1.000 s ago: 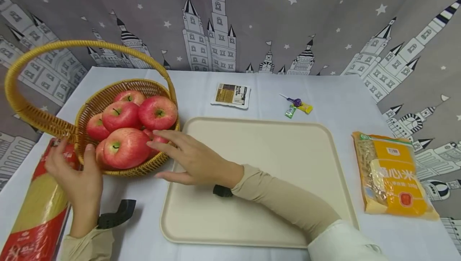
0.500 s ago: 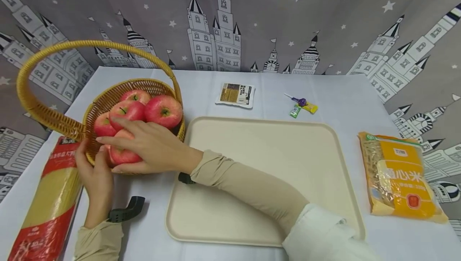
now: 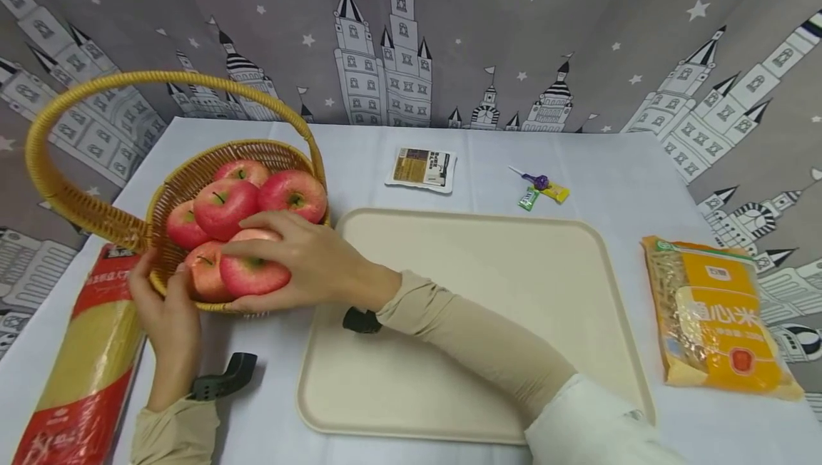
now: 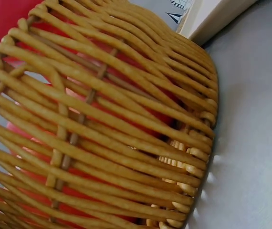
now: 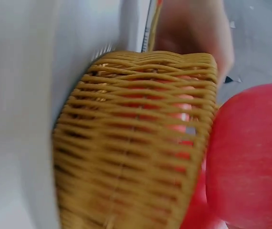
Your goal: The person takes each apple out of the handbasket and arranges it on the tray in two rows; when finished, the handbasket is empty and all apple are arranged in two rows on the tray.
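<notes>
A woven yellow-brown basket [image 3: 173,197] with a tall arched handle holds several red apples [image 3: 226,208]. My right hand [image 3: 315,254] grips one apple [image 3: 260,276] at the basket's front right, with fingers over its top and thumb low along its near side. In the right wrist view that apple [image 5: 255,157] bulges beside the basket rim. My left hand [image 3: 170,315] holds the rim at the front left, close to the handle's base. The left wrist view is filled by the basket's woven wall [image 4: 102,119], with red showing through its gaps.
A beige tray [image 3: 462,379] lies right of the basket, under my right forearm. A red-and-yellow noodle pack [image 3: 90,351] is at the left. Behind the tray are a small flat packet [image 3: 420,169] and candies [image 3: 539,183]. An orange pasta bag [image 3: 722,315] lies at the right.
My right hand reached left over the apples, then drew back right with the front apple in its grip, uncovering another apple beside it. My left hand stays at the rim.
</notes>
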Motion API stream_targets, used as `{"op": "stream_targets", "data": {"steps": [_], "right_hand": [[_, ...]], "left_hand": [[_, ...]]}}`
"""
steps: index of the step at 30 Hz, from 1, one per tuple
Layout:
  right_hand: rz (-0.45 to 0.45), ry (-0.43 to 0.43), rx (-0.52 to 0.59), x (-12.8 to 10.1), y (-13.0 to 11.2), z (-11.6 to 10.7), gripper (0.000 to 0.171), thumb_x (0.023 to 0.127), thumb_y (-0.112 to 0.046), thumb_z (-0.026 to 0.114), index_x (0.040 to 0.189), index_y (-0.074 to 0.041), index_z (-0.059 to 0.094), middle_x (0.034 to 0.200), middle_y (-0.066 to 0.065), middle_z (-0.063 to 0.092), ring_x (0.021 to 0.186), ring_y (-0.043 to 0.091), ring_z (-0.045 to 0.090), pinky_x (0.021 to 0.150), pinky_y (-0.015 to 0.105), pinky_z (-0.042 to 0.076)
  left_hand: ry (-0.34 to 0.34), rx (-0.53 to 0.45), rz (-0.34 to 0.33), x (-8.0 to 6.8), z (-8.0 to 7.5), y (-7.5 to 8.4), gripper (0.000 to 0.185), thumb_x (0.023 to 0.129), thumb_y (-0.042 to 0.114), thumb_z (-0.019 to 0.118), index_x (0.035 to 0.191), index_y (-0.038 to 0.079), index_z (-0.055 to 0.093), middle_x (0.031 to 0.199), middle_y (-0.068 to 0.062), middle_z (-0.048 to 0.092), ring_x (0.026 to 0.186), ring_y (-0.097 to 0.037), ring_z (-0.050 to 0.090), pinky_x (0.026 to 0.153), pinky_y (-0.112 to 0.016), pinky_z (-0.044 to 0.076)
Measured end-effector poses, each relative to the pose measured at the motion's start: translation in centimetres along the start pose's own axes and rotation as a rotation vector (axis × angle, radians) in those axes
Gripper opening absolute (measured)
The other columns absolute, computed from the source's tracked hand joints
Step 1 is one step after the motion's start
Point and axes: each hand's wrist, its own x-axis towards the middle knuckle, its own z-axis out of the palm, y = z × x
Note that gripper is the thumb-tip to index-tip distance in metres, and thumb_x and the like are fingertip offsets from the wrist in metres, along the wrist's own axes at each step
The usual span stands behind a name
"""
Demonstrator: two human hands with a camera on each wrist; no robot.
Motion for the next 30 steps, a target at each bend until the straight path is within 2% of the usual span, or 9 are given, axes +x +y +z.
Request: {"op": "stream_targets", "data": {"steps": [5, 9, 13, 17, 21, 23, 25, 27, 30], "right_hand": [[0.047, 0.066, 0.129, -2.9, 1.7, -1.4, 0.052, 0.067, -0.052, 0.069, 0.11, -0.024, 0.064, 0.117, -0.001, 0.055, 0.112, 0.004, 0.046, 0.093, 0.008, 0.034], [0.127, 0.059, 0.245, -5.1, 3.8, -1.9, 0.05, 0.067, -0.043, 0.073, 0.111, -0.019, 0.064, 0.117, 0.001, 0.054, 0.111, 0.006, 0.048, 0.093, 0.011, 0.037], [0.248, -0.013, 0.268, -6.5, 6.2, -1.3, 0.049, 0.069, -0.039, 0.073, 0.113, -0.019, 0.063, 0.118, 0.002, 0.053, 0.111, 0.008, 0.049, 0.093, 0.014, 0.039], [0.384, -0.109, 0.275, -6.9, 8.2, -0.4, 0.05, 0.072, -0.042, 0.071, 0.116, -0.022, 0.06, 0.122, 0.0, 0.05, 0.112, 0.009, 0.048, 0.092, 0.018, 0.041], [0.477, -0.225, 0.284, -7.0, 9.2, 0.1, 0.056, 0.076, -0.05, 0.063, 0.125, -0.024, 0.052, 0.13, -0.001, 0.043, 0.115, 0.011, 0.047, 0.095, 0.024, 0.041], [0.489, -0.257, 0.269, -7.0, 9.4, 0.1, 0.059, 0.078, -0.053, 0.06, 0.128, -0.025, 0.049, 0.133, -0.001, 0.041, 0.117, 0.012, 0.046, 0.097, 0.026, 0.04], [0.479, -0.253, 0.246, -6.9, 9.5, 0.0, 0.06, 0.079, -0.054, 0.059, 0.129, -0.024, 0.047, 0.135, -0.001, 0.04, 0.119, 0.012, 0.044, 0.099, 0.027, 0.039], [0.444, -0.207, 0.223, -6.6, 9.4, -0.2, 0.06, 0.078, -0.052, 0.061, 0.129, -0.023, 0.048, 0.134, -0.001, 0.042, 0.121, 0.011, 0.043, 0.101, 0.025, 0.037], [0.34, -0.09, 0.19, -5.6, 8.8, -0.6, 0.062, 0.077, -0.048, 0.065, 0.129, -0.02, 0.049, 0.132, 0.0, 0.045, 0.122, 0.011, 0.042, 0.103, 0.023, 0.033]], "left_hand": [[0.004, -0.023, -0.003, -0.1, 0.1, 0.2, 0.044, 0.092, 0.017, 0.039, 0.135, 0.019, 0.031, 0.143, 0.0, 0.028, 0.135, -0.007, 0.019, 0.113, -0.023, 0.012], [0.017, -0.097, -0.001, 0.0, 0.1, 0.3, 0.043, 0.091, 0.013, 0.04, 0.134, 0.018, 0.032, 0.142, 0.0, 0.028, 0.133, -0.007, 0.022, 0.112, -0.019, 0.015], [0.014, -0.171, -0.015, 0.0, 0.2, 0.3, 0.044, 0.091, 0.01, 0.04, 0.133, 0.018, 0.029, 0.143, 0.0, 0.026, 0.131, -0.008, 0.024, 0.11, -0.017, 0.02], [0.009, -0.163, -0.026, 0.0, 0.2, 0.3, 0.044, 0.091, 0.01, 0.04, 0.134, 0.018, 0.028, 0.144, 0.0, 0.025, 0.131, -0.007, 0.024, 0.11, -0.017, 0.02], [0.012, -0.158, -0.035, -0.1, 0.2, 0.1, 0.045, 0.091, 0.01, 0.04, 0.134, 0.018, 0.029, 0.144, -0.001, 0.026, 0.132, -0.008, 0.025, 0.11, -0.018, 0.02], [0.015, -0.157, -0.033, -0.1, 0.3, 0.0, 0.045, 0.091, 0.01, 0.04, 0.134, 0.018, 0.029, 0.143, -0.001, 0.026, 0.131, -0.008, 0.025, 0.11, -0.018, 0.021], [0.018, -0.154, -0.027, -0.1, 0.3, -0.1, 0.044, 0.091, 0.011, 0.041, 0.134, 0.018, 0.029, 0.143, -0.001, 0.027, 0.131, -0.008, 0.026, 0.11, -0.017, 0.021], [0.019, -0.144, -0.017, 0.0, 0.2, -0.1, 0.044, 0.091, 0.011, 0.04, 0.133, 0.017, 0.029, 0.143, -0.001, 0.027, 0.131, -0.008, 0.026, 0.11, -0.017, 0.02], [0.019, -0.12, -0.01, 0.1, 0.1, 0.1, 0.044, 0.091, 0.012, 0.04, 0.134, 0.018, 0.029, 0.143, -0.001, 0.026, 0.131, -0.007, 0.024, 0.11, -0.017, 0.019]]}}
